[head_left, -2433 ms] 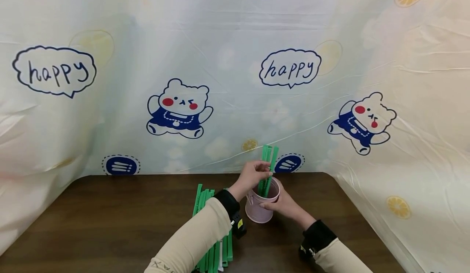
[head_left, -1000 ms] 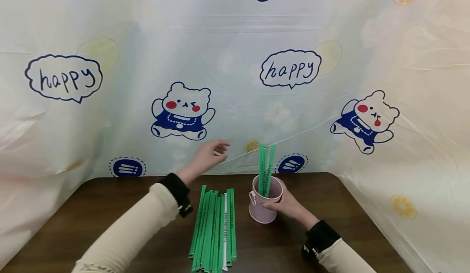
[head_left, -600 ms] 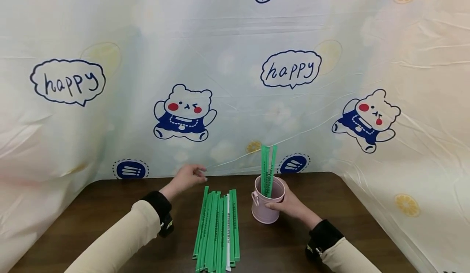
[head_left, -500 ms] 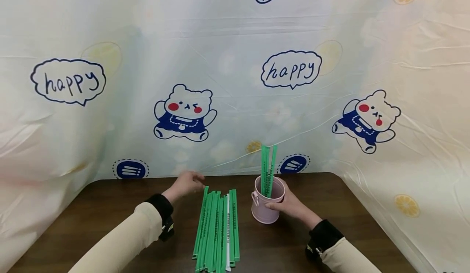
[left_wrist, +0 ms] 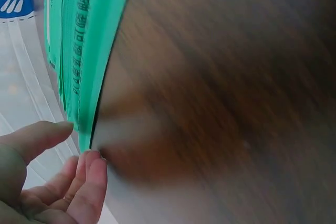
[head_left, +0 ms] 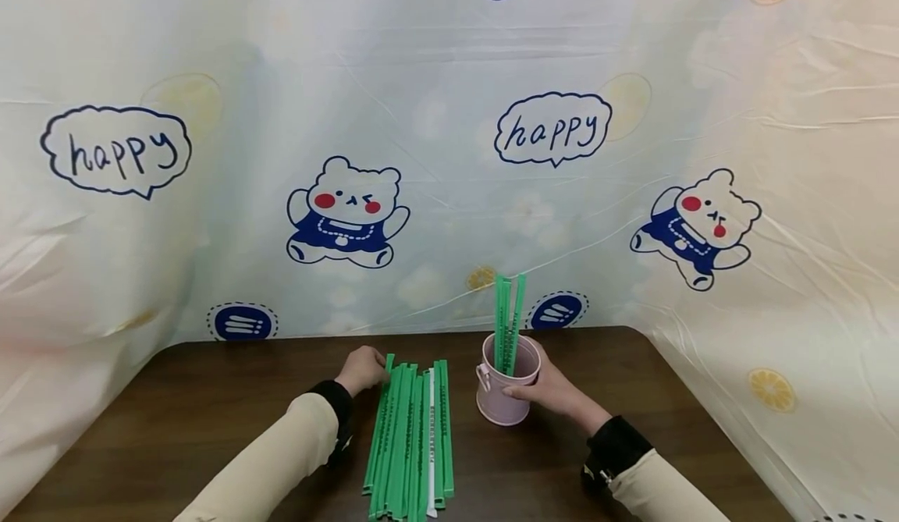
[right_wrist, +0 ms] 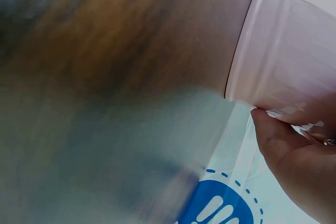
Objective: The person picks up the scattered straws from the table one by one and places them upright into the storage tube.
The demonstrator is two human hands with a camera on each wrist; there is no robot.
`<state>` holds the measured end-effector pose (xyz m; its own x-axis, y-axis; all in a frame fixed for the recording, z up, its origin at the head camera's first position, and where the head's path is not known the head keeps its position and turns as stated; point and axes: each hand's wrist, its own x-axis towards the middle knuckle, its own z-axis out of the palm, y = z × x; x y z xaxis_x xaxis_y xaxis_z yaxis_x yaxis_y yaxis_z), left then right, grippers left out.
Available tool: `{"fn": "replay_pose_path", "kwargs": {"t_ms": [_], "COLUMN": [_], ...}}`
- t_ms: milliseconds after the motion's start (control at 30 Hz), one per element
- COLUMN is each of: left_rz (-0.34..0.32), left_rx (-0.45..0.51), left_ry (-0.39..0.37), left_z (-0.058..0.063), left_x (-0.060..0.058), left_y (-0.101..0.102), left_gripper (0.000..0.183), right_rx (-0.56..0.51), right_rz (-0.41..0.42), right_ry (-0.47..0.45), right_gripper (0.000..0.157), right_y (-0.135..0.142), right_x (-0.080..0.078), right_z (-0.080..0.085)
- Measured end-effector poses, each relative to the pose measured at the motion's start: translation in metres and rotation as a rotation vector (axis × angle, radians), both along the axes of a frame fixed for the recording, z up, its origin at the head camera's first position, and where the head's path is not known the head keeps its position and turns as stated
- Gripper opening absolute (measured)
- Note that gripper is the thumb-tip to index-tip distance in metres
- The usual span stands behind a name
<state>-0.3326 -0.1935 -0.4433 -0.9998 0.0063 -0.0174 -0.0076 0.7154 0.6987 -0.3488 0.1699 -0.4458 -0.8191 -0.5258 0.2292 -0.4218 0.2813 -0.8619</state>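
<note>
A row of green wrapped straws [head_left: 400, 436], printed with dark lettering, lies lengthwise on the table, with one white wrapped straw [head_left: 431, 444] among them. My left hand [head_left: 363, 370] is at the far end of the leftmost straw. In the left wrist view, its thumb and fingertips [left_wrist: 94, 163] stand apart around the tip of that green straw [left_wrist: 100, 51]. My right hand [head_left: 551, 388] grips the small pink bucket [head_left: 500, 405] from its right side, thumb across the front. Several green straws [head_left: 507, 323] stand upright in the bucket, leaning slightly; their lower ends are hidden.
The dark wooden table [head_left: 211, 428] ends at a back edge just beyond both hands. Behind it hangs a pale printed curtain [head_left: 449, 116] with bears and speech bubbles. The bucket's small side handle [head_left: 483, 376] faces the lying straws.
My left hand has let go of straws in the bucket, swung left, and lowered to the far end of the lying row. My right hand keeps holding the bucket.
</note>
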Motion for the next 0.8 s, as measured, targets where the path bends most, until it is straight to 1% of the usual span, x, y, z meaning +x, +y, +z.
{"fn": "replay_pose_path", "kwargs": {"t_ms": [100, 167, 267, 400, 467, 533, 600, 667, 800], "left_rz": [0.014, 0.031, 0.065, 0.124, 0.149, 0.163, 0.175, 0.183, 0.200], "left_rx": [-0.003, 0.002, 0.004, 0.006, 0.018, 0.034, 0.051, 0.062, 0.101], "left_ry": [0.011, 0.004, -0.011, -0.051, -0.072, -0.083, -0.094, -0.102, -0.121], "left_z": [-0.0001, -0.0008, -0.0030, -0.0034, -0.0034, -0.0029, -0.0031, -0.0029, -0.0022], "left_x": [-0.0015, -0.0021, -0.0018, 0.0010, 0.0011, 0.0006, -0.0007, -0.0017, -0.0025], "left_y": [0.0014, 0.0024, 0.0040, 0.0079, 0.0094, 0.0098, 0.0092, 0.0078, 0.0052], "left_gripper": [0.051, 0.055, 0.057, 0.047, 0.038, 0.027, 0.020, 0.016, 0.015], "right_rx": [-0.001, 0.000, -0.005, -0.015, -0.010, -0.012, -0.016, -0.019, -0.016], "right_rz": [-0.004, -0.010, -0.010, -0.006, -0.008, -0.006, -0.001, 0.003, 0.002], "right_ry": [0.000, -0.003, 0.005, 0.009, 0.008, 0.005, 0.003, 0.003, -0.005], "right_gripper": [0.101, 0.101, 0.100, 0.099, 0.100, 0.100, 0.099, 0.099, 0.099], "right_y": [-0.0010, -0.0006, -0.0006, -0.0002, 0.0000, -0.0001, -0.0003, -0.0005, -0.0004], "right_x": [-0.0005, -0.0003, -0.0002, 0.0003, 0.0009, 0.0013, 0.0012, 0.0008, -0.0001], "right_z": [0.0013, 0.0009, -0.0007, -0.0041, -0.0045, -0.0043, -0.0038, -0.0032, -0.0027]}}
